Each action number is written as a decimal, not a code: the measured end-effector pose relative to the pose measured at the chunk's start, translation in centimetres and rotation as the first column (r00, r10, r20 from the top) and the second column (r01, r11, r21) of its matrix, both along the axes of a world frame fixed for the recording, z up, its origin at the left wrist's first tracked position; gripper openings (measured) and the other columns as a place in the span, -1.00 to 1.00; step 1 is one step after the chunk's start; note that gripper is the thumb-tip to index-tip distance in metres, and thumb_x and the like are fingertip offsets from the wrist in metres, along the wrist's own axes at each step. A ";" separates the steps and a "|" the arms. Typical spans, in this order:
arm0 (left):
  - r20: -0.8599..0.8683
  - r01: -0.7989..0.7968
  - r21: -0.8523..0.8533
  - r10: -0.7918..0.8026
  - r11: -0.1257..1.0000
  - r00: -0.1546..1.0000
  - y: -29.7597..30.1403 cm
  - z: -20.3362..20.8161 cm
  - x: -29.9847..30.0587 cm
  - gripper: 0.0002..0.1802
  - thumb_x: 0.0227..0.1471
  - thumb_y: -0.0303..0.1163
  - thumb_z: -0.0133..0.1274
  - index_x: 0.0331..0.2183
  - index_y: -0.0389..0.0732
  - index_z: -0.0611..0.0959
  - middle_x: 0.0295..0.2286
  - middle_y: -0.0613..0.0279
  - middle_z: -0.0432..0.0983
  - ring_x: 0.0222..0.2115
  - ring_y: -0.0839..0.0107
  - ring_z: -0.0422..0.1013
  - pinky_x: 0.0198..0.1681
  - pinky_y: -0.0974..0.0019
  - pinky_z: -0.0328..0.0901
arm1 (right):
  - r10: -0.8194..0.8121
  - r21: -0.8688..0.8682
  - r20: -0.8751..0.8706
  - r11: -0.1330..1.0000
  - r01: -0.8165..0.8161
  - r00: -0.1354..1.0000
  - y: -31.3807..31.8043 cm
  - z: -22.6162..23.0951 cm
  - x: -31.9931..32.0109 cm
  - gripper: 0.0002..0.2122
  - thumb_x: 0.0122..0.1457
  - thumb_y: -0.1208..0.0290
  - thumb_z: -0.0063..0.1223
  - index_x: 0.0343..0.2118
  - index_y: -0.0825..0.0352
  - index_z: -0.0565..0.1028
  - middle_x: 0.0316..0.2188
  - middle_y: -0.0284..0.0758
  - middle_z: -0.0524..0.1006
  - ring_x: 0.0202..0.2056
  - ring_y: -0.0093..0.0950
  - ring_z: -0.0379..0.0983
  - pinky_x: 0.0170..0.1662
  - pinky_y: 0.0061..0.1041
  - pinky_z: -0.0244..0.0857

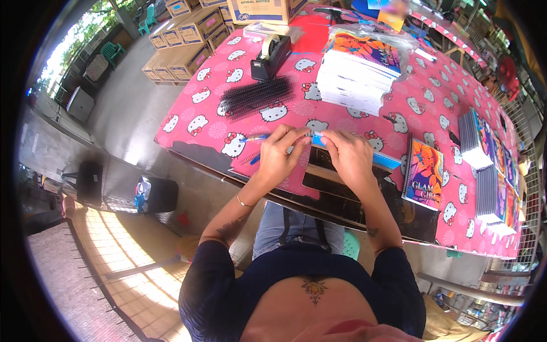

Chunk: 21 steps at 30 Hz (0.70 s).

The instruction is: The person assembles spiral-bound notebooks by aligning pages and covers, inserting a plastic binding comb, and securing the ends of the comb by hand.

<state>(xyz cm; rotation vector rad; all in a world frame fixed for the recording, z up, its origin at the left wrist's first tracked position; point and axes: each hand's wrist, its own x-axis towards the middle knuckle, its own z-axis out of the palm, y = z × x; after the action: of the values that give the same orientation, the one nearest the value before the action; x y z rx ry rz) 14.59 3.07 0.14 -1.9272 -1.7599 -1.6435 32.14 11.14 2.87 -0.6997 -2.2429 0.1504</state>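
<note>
In front of me, at the near edge of the table, both hands work close together. My left hand (279,150) is closed, its thumb and fingertips pinching at what looks like a thin dark spiral coil (308,134). My right hand (350,156) grips a thin notebook (387,161), seen nearly edge-on as a blue strip, with its thumb and fingers by the coil end. Most of the notebook is hidden by the hand. Beside my left hand lies a blue pen-like stick (254,138). A finished-looking spiral notebook (423,174) with a colourful cover lies right of my right hand.
Beyond my hands lie a heap of black spiral coils (256,98), a black tape dispenser (271,58) and a tall stack of unbound notebooks (356,74). Bound notebook stacks (478,139) line the right side. Cartons (185,40) stand on the floor behind.
</note>
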 end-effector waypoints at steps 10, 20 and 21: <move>-0.130 0.213 -0.341 -0.270 0.916 0.954 0.8 3.0 -1.9 -0.79 0.12 -0.33 0.19 -0.23 -0.23 0.64 -0.37 0.06 0.53 -0.38 0.01 0.49 -0.33 0.11 0.38 | 0.077 -0.098 0.120 0.993 -0.065 0.990 -0.4 1.3 1.0 -0.86 0.19 0.36 0.13 -0.20 0.16 0.58 -0.44 -0.32 0.57 -0.39 -0.26 0.55 -0.30 -0.25 0.38; -0.498 0.059 -0.216 -0.162 0.975 0.852 2.2 3.0 -1.0 -0.53 0.11 -0.07 0.14 -0.09 -0.21 0.55 -0.09 0.05 0.41 -0.14 0.09 0.45 -0.24 0.07 0.34 | 0.033 -0.081 0.204 0.997 -0.017 0.978 0.4 1.6 3.2 -0.82 0.20 0.38 0.12 -0.15 0.18 0.61 -0.44 -0.31 0.53 -0.44 -0.24 0.55 -0.36 -0.26 0.39; -0.553 -0.092 -0.358 -0.132 0.929 0.823 1.8 3.4 0.0 -0.34 0.08 0.08 0.10 0.01 -0.28 0.50 0.09 -0.05 0.33 0.09 0.04 0.30 0.01 -0.07 0.25 | 0.045 -0.067 0.195 0.997 -0.033 0.980 0.5 1.7 2.9 -0.82 0.20 0.38 0.11 -0.15 0.18 0.61 -0.44 -0.30 0.53 -0.45 -0.23 0.55 -0.38 -0.26 0.40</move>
<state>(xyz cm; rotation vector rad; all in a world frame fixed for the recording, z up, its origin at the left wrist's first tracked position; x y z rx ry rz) 14.57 4.87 3.57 -2.2657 -1.8575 -0.6179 35.04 11.62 4.54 -0.7321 -2.4505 0.1791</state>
